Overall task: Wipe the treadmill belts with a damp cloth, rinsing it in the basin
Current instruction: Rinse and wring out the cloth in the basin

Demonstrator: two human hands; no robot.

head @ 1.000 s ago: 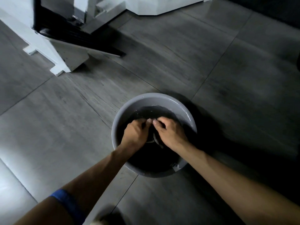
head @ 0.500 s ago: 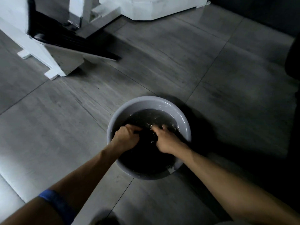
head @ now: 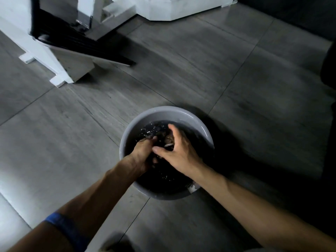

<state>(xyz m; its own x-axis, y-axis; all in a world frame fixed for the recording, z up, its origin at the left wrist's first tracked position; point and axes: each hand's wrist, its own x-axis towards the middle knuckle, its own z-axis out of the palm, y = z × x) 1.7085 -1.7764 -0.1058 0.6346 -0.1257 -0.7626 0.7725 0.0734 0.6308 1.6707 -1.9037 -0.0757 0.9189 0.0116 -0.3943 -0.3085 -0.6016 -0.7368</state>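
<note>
Just beyond the fingers (head: 171, 129) the basin (head: 190, 117) looks like smooth grey plastic with a soft sheen on its inner wall. The water (head: 151, 128) around them is dark and glints. Between the fingers sits a wet, crumpled cloth (head: 168, 140), brownish. The floor (head: 181, 70) is matt grey tile with a streaked grain. Far beyond stands a treadmill (head: 60, 60), white painted frame, black belt.

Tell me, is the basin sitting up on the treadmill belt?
No, the basin stands on the floor tiles, apart from the treadmill.
</note>
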